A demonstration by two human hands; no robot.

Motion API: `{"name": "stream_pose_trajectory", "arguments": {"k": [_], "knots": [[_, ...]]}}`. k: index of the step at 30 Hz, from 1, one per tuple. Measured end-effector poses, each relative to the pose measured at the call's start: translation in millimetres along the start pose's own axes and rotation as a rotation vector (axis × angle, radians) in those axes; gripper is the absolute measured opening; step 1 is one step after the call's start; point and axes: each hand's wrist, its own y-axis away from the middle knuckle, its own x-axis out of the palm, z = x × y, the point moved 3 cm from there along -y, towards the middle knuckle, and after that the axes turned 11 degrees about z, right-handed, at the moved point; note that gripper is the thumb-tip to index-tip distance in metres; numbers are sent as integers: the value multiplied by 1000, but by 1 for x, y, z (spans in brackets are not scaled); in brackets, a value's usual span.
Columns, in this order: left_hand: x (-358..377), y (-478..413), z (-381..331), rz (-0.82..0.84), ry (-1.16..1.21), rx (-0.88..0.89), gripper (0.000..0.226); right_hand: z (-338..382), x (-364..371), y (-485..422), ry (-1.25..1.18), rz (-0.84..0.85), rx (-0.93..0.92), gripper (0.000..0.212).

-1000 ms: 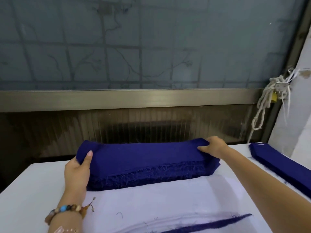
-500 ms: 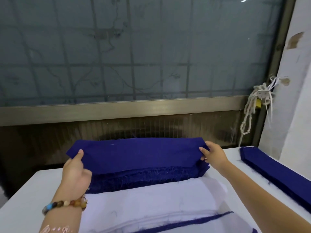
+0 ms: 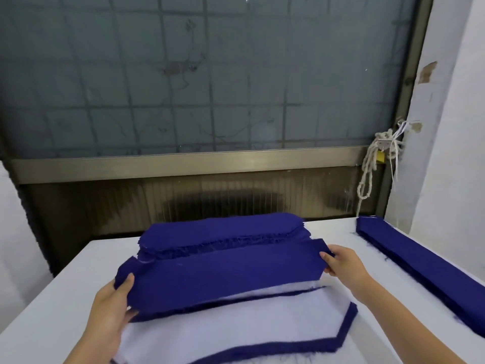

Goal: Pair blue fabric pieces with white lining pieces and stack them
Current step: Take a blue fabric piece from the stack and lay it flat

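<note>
in hand: long dark-blue fabric piece with angled ends (image 3: 223, 277), stretched roughly flat between left hand (image 3: 112, 303) and right hand (image 3: 341, 266), over the far part of the near pile; touching the pile or just above it, cannot tell
left grip: left hand pinches the piece's left end, thumb on top, fingers underneath
right grip: right hand pinches the right end, fingers curled round the edge
below: white lining piece (image 3: 236, 327) tops the near pile, same angled outline; dark-blue fabric edge (image 3: 346, 329) shows from beneath it along the right and near sides; thin blue line between white layers just under the held piece
behind it: thick stack of dark-blue fabric pieces (image 3: 220, 229), frayed front edge, just behind the held piece at the bench's far side
right side: stack of long narrow dark-blue strips (image 3: 420, 264), diagonal along the bench's right edge, well apart from the hands
surface: white bench (image 3: 65, 287) carries all piles
backdrop: frosted wired-glass window (image 3: 210, 74), brass-coloured metal rail (image 3: 183, 161) under it, dark ribbed panel below
corner: knotted white rope (image 3: 367, 174) hanging by the window frame, small yellow padlock (image 3: 380, 156) among it; white wall (image 3: 451, 127) on the right
</note>
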Motion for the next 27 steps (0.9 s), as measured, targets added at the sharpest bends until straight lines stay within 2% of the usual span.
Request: {"name": "stream_pose_trajectory", "arguments": {"k": [5,10,18,21,24,27], "knots": [[-27,23,21,2,-231,67,16,-16,0,49,125,53,-64,18],[-35,36,41,31,-350,178,20,-28,5,77,175,56,-108,17],[-33,40,52,-17,-522,276,25,-38,14,89,171,-29,-194,21],[-31,46,52,14,-550,335,19,-38,14,89,168,-37,-205,16],[-35,46,51,-7,-589,325,32,-38,13,88,171,-65,-194,7],[-36,46,46,-38,-629,279,45,-40,12,89,138,-97,-180,14]]}}
